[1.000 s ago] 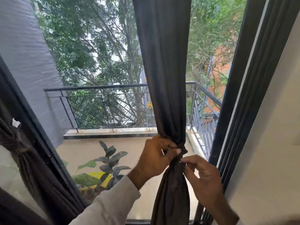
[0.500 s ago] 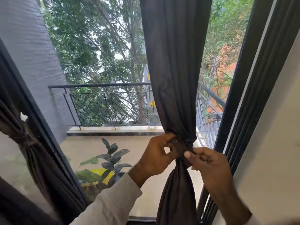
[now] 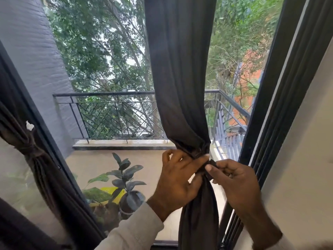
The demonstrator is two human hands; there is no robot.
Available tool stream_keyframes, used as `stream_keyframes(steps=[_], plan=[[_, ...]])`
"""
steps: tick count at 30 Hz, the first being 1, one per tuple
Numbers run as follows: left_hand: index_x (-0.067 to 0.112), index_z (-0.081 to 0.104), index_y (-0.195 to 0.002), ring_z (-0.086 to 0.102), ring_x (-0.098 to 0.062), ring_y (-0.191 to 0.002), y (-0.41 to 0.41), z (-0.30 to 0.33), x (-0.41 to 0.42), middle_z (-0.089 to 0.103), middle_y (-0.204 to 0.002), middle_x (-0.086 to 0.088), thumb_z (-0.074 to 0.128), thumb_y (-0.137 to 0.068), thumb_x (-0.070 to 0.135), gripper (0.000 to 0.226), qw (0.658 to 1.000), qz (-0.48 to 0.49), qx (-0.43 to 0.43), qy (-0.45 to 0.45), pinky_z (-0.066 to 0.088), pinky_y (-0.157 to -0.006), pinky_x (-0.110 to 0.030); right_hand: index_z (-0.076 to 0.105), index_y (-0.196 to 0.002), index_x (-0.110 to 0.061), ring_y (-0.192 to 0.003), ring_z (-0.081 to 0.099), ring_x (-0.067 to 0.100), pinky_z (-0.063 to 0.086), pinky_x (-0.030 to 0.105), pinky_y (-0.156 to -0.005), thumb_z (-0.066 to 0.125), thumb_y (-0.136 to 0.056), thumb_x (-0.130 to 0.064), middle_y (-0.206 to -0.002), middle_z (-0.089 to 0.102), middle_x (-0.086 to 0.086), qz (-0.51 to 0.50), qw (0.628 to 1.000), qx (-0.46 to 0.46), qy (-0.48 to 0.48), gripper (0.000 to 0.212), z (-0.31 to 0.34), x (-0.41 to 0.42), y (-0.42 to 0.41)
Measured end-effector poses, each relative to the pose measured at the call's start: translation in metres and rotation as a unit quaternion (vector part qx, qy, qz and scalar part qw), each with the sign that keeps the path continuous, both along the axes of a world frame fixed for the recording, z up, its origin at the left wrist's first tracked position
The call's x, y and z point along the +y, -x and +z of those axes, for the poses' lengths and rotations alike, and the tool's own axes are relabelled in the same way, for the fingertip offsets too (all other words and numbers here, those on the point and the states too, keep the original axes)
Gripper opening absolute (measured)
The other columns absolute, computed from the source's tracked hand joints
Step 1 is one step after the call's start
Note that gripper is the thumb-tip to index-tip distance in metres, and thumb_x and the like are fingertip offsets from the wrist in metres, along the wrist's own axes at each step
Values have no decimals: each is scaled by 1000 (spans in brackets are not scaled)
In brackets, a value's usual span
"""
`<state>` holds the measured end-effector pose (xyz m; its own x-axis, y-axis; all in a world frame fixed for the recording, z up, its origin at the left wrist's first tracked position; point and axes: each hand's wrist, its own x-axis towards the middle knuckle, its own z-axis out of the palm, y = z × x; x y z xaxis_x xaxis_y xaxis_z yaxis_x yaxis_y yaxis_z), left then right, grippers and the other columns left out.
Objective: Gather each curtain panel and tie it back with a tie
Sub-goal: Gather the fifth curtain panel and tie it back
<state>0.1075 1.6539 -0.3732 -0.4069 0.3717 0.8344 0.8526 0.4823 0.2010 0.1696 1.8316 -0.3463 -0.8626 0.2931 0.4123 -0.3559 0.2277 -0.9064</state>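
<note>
Left hand (image 3: 177, 179) is clamping the gathered waist of the curtain panel (image 3: 182, 73), thumb pressing the tie (image 3: 203, 160) so the bunch is not spreading. Right hand (image 3: 234, 179) is pinching the tie's loose end, likely pulling it taut to fasten. Panel is hanging mid-window, in front of the balcony railing (image 3: 115, 112). Second panel (image 3: 27, 141) at the left frame edge is sitting already tied.

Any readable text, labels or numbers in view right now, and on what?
None can be read.
Yellow object behind the potted plant: no print legible, mostly hidden by leaves.
White tag on the tied curtain at left: blank or too small to tell.
</note>
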Motion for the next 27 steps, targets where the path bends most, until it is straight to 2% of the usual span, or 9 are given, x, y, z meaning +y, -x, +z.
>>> stream_keyframes(steps=[4, 7, 10, 13, 17, 22, 24, 26, 27], plan=[[23, 77, -121, 59, -21, -108, 4, 0, 3, 68, -107, 8, 71, -93, 21, 29, 999, -5, -23, 35, 41, -96, -52, 80, -77, -18, -55, 67, 8, 51, 13, -59, 85, -83, -7, -63, 73, -3, 25, 998, 29, -49, 13, 4, 3, 0], [22, 76, -114, 53, -20, -108, 8, 0, 3, 57, -108, 3, 68, -94, 18, 21, 997, -30, -62, 44, 41, -93, -46, 82, -79, -27, -61, 70, 14, 54, 18, -63, 86, -80, -13, -68, 75, -3, 36, 996, 43, -69, 15, 4, 8, 1], [20, 74, -113, 57, -19, -109, 14, -6, 2, 61, -112, 4, 67, -95, 13, 20, 991, -74, -101, 52, 43, -92, -48, 78, -75, -26, -70, 69, 25, 56, 30, -67, 87, -76, -21, -75, 72, 0, 45, 992, 59, -101, 10, -2, 17, 7], [20, 72, -118, 62, -14, -104, 18, -18, 0, 69, -114, 8, 68, -98, 9, 23, 981, -111, -155, 38, 48, -91, -44, 79, -75, -28, -74, 71, 25, 58, 31, -71, 88, -73, -18, -77, 71, 2, 71, 994, 50, -73, 14, -12, 22, 14], [25, 72, -111, 61, -10, -90, 22, -23, 0, 71, -102, 16, 69, -102, 26, 9, 964, -98, -245, 24, 53, -84, -46, 81, -76, -29, -73, 72, 24, 58, 30, -71, 86, -74, -19, -76, 74, 2, 84, 994, 30, -67, 12, -21, 25, 22], [25, 75, -107, 57, -17, -107, 28, -11, -3, 62, -112, 12, 59, -105, 42, 24, 949, -98, -286, 93, 49, -98, -49, 80, -71, -29, -70, 69, 20, 54, 23, -68, 88, -74, -13, -74, 72, -1, 92, 990, 38, -95, 18, -10, 31, 34], [17, 74, -103, 58, -22, -114, 29, -2, -2, 60, -114, 3, 59, -106, 37, 24, 926, -158, -333, 80, 49, -101, -48, 80, -69, -27, -69, 68, 17, 53, 20, -68, 86, -75, -12, -72, 72, 0, 106, 991, 21, -78, 18, -5, 32, 37], [17, 73, -101, 59, -15, -116, 27, 9, -4, 59, -115, 7, 66, -105, 18, 9, 883, -240, -399, 53, 49, -102, -34, 82, -69, -22, -67, 67, 13, 53, 18, -67, 85, -78, -6, -71, 73, 3, 125, 992, -23, -27, 19, -2, 30, 38], [20, 75, -103, 58, -8, -117, 26, 12, -5, 59, -117, 11, 71, -101, 8, 13, 877, -258, -404, 46, 46, -102, -25, 82, -70, -19, -66, 67, 12, 53, 18, -66, 84, -81, -3, -71, 74, 4, 132, 990, -42, -14, 19, -1, 29, 38]])
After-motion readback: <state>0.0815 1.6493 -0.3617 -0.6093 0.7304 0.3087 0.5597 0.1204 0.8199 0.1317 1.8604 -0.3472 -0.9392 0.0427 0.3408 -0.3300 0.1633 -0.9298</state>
